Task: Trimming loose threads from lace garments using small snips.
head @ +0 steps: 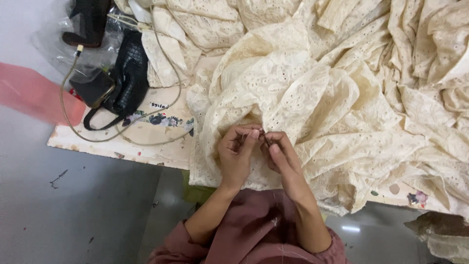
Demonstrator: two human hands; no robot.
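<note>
While the cream eyelet fabric [312,93] sprawls over most of the tabletop [146,142], both hands meet at its near edge. Left hand [236,155] and right hand [279,152] pinch something tiny between their fingertips, too small to make out. Black handbag [128,73] sits far left.

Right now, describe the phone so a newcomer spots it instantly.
Start at the big heap of cream eyelet fabric covering the table, then look to its upper-left corner. Against the black textured handbag lies a dark phone. It is the only flat slab there, with a pale cable looping away.
</note>
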